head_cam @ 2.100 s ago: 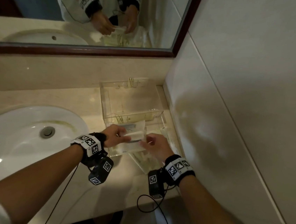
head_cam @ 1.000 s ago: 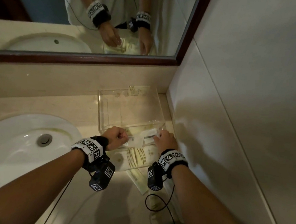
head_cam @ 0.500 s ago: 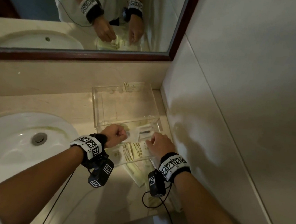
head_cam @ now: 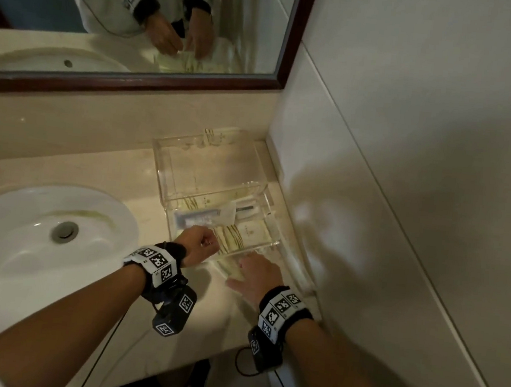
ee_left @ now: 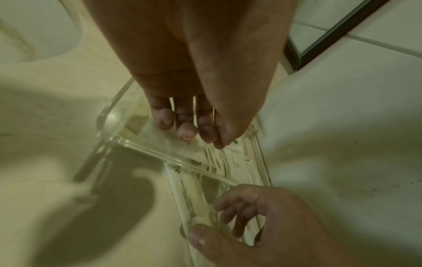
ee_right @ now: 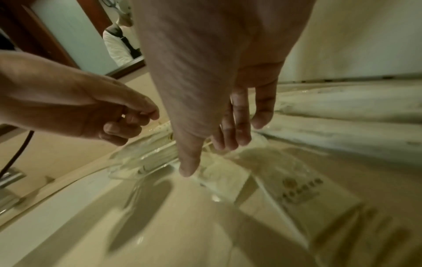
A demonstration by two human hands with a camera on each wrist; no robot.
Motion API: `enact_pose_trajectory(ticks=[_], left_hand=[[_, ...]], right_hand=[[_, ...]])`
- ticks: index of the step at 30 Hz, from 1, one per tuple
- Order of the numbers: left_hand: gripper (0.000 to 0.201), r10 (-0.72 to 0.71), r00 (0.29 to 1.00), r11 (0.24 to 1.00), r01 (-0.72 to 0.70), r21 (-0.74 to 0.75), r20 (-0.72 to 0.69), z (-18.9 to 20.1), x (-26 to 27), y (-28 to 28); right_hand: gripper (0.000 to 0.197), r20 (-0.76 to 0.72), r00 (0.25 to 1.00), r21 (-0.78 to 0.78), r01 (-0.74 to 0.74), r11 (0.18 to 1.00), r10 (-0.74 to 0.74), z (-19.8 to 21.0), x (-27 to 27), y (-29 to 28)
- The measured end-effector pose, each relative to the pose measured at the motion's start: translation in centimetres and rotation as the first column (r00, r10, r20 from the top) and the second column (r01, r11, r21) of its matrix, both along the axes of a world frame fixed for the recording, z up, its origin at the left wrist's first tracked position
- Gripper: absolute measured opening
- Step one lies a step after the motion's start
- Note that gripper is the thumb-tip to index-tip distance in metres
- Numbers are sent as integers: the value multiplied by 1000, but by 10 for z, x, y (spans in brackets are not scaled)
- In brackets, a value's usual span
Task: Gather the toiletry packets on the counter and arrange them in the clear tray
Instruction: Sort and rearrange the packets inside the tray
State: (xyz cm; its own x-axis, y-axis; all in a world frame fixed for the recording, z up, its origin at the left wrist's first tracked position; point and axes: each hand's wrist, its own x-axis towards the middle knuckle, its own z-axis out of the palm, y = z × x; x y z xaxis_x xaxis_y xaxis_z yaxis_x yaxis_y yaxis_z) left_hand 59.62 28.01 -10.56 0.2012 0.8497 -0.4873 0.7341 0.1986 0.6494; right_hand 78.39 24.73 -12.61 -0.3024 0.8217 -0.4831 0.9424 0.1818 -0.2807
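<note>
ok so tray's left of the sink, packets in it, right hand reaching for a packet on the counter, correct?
No, the tray sits right of the sink, per the head view. Packets in it, right hand reaching for a packet on the counter.

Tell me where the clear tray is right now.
In the head view the clear tray sits on the counter in the far right corner, beside the side wall, below the mirror and right of the sink.

Right hand (head_cam: 258, 277) now off tray (head_cam: 160, 170)
</note>
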Motion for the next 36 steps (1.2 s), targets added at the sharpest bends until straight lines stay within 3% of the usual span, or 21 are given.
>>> enact_pose_trajectory(ticks=[5, 7, 11, 15, 18, 23, 28, 36], left_hand=[[12, -4, 1000, 1000, 4, 16, -30, -2, -3, -19], [12, -3, 1000, 1000, 3, 7, -26, -2, -6, -23], [11, 8, 1000, 1000, -8, -4, -26, -4, -13, -31], [11, 1, 999, 1000, -1, -2, -37, -3, -17, -36], [12, -8, 999, 1000, 7, -29, -37, -2, -18, -41], [12, -42, 999, 993, 38, -116, -29, -5, -18, -49], [17, -46, 998, 989, 40, -143, -41, -7, -21, -50], [35, -83, 991, 990, 70, -123, -107, -9, -19, -49]], right_hand=[[50, 31, 998, 20, 58, 998, -58, -5, -14, -15], [44, 6, 996, 9, 94, 996, -94, -7, -14, -17], [50, -73, 962, -81, 258, 963, -264, -11, -15, -22], [29, -123, 937, -173, 303, 937, -326, -4, -18, -25], [13, -101, 936, -134, 322, 937, -336, -5, -24, -30], [47, -107, 951, -33, 288, 957, -290, -11, -42, -35], [50, -114, 938, -50, 325, 944, -329, -10, -48, -36], [64, -51, 965, -143, 250, 958, -259, -4, -43, -37]])
